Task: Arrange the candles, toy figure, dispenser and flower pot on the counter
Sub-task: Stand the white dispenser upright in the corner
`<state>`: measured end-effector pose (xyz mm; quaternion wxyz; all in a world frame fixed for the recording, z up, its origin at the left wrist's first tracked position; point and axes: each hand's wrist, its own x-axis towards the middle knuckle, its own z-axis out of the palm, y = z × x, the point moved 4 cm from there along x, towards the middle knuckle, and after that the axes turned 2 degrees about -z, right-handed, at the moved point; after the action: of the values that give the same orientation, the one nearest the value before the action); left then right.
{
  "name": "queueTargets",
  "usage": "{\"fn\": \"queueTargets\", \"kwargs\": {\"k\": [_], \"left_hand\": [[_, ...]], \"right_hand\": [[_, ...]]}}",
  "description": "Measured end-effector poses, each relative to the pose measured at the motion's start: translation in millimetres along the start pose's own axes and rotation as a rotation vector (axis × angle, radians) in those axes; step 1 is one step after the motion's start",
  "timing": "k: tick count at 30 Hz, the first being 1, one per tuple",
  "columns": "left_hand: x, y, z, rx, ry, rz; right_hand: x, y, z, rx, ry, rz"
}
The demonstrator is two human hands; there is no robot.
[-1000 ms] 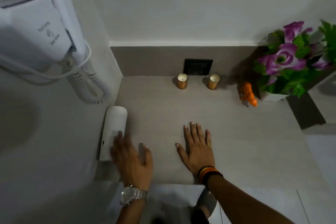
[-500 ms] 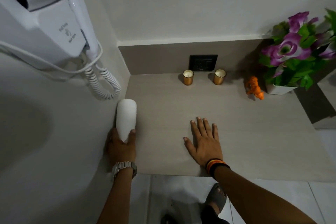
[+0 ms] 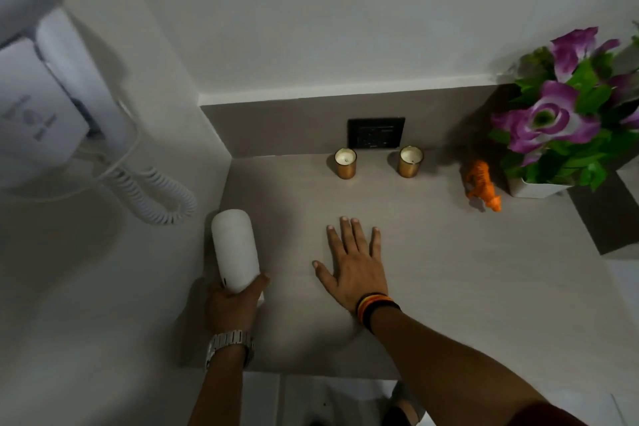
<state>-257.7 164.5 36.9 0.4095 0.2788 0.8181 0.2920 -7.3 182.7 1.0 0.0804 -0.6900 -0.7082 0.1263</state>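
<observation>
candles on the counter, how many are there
2. Left candle and right candle stand side by side but apart at the back of the counter, just below the dark wall socket. No others are in view.

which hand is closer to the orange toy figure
Right. The right hand lies flat on the beige counter, down and left of the orange toy figure. The left hand is farther off at the counter's left edge, gripping the white dispenser.
</observation>
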Motion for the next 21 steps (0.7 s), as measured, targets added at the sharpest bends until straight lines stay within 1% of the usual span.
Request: {"fn": "queueTargets", "kwargs": {"k": [3,7,9,12,14,16,19,21], "left_hand": [[1.5,11.8,-4.0,-0.006,0.048,0.030],[-0.1,56.4,-15.0,-0.012,0.230,0.258],[-1.1,87.0,-10.7,-0.042,0.293,0.362],[7.9,126.8,9.1,-0.172,0.391,0.400],[18.9,149.7,23.8,-0.293,0.409,0.425],[31.3,170.4,35.3,-0.347,0.420,0.463],[51.4,201.2,51.2,-0.316,0.415,0.539],[63.3,216.9,65.7,-0.266,0.378,0.580]], "right_hand": [[2.2,1.2,1.3,0.004,0.008,-0.001],[6.8,0.5,-1.0,0.024,0.009,0.000],[5.5,0.4,-0.7,0.028,0.002,-0.005],[5.1,1.1,1.2,0.026,0.000,-0.008],[5.4,1.6,1.2,0.028,0.007,-0.007],[5.2,1.3,2.5,0.029,0.010,-0.010],[4.8,1.0,2.4,0.026,0.022,-0.010],[5.3,2.0,2.1,0.024,0.024,-0.006]]}}
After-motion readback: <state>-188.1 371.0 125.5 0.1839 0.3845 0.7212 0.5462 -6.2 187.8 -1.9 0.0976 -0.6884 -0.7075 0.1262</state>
